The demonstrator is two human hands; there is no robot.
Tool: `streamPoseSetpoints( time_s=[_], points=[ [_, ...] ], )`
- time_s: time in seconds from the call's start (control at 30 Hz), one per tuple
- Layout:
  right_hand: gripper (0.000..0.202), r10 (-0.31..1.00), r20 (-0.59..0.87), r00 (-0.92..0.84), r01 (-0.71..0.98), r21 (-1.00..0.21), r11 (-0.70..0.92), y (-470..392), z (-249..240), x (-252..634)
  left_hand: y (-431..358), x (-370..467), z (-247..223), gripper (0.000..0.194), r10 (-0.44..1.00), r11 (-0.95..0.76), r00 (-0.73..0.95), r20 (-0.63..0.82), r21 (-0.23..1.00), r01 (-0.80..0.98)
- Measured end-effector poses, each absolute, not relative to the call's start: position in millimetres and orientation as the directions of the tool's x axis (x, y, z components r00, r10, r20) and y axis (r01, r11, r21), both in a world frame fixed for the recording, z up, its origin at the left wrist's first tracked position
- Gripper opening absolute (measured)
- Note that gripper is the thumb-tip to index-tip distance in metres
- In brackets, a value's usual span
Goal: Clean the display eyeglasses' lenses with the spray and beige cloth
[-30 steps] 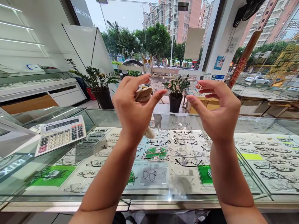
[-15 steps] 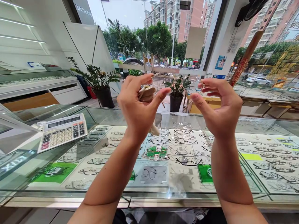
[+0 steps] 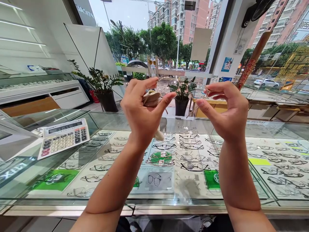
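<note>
A pair of thin metal-framed eyeglasses [image 3: 167, 86] with clear lenses is held up above the glass counter. My left hand [image 3: 141, 112] pinches its left end between thumb and fingers. Bunched in that same palm is a beige cloth [image 3: 152, 99], part of which hangs below the wrist. At the other end, my right hand [image 3: 229, 112] grips the frame near the hinge. The temples point away from me and down. Against the plant and window behind, much of the thin rim is hard to make out.
Under the glass showcase [image 3: 116, 206] lie rows of eyeglasses and several green cloths. A white calculator [image 3: 65, 137] rests on the counter at left. Beyond stand potted plants [image 3: 107, 93] and a large window. Another display case [image 3: 67, 93] is at far left.
My right hand has shifted slightly left with its end of the eyeglasses, and the lenses show more clearly. My left hand has barely moved. The calculator's clock display has advanced.
</note>
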State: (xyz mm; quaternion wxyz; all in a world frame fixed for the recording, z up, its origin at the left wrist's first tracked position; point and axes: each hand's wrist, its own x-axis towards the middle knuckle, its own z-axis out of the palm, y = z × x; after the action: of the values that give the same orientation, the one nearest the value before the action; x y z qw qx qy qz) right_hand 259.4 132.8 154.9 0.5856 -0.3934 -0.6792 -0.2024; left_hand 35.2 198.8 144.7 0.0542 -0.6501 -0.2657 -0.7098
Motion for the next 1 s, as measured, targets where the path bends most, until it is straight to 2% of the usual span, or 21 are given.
streamPoseSetpoints(
  time_s=[0.3,0.5,0.7,1.0],
  points=[
    [0.025,0.302,0.953,-0.001,0.735,-0.204,0.646,132.6,157.8,261.0,198.9,31.4,146.4,0.041,0.302,-0.861,-0.107,0.947,0.319,0.396],
    [0.031,0.313,0.950,0.013,0.735,-0.221,0.641,134.3,157.2,261.0,197.0,32.9,147.2,0.046,0.253,-0.843,-0.140,0.957,0.290,0.454],
    [0.034,0.333,0.943,0.023,0.753,-0.236,0.614,135.8,155.4,260.9,196.0,32.8,141.7,0.050,0.326,-0.870,-0.106,0.939,0.342,0.356],
    [0.032,0.317,0.948,0.020,0.756,-0.222,0.615,132.4,156.3,259.0,197.4,33.8,147.2,0.042,0.272,-0.862,-0.142,0.952,0.307,0.404]
  ],
)
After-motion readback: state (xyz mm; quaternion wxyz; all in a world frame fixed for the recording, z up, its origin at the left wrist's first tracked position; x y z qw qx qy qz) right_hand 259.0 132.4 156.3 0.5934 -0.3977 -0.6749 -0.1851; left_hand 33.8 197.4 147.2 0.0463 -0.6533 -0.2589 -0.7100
